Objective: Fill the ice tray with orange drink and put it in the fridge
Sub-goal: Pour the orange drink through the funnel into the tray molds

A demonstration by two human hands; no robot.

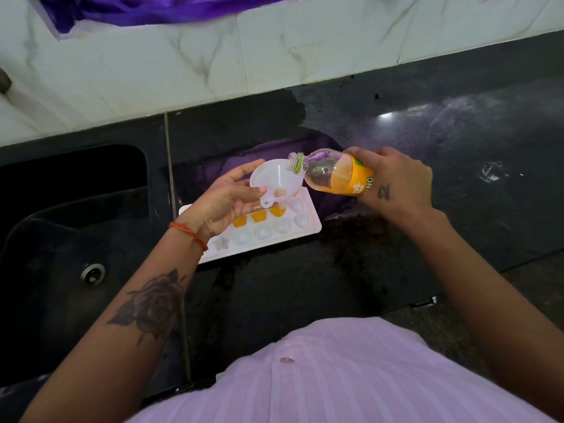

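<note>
A white ice tray (308,232) lies on the black counter, with three of its far-row cells holding orange drink and the near row pale. My left hand (227,198) pinches a white funnel (276,178) by its tab, holding it over a far-row cell. My right hand (396,181) grips an uncapped bottle of orange drink (334,174), tipped on its side with its mouth over the funnel's rim. The drink sits low in the bottle, toward its base. The tray's left end is hidden under my left wrist.
A dark sink (76,239) with a metal drain (92,273) lies left of the tray. White marble-pattern tiles (213,56) back the black counter (457,132), which shows wet patches. Purple cloth (152,7) hangs at the top.
</note>
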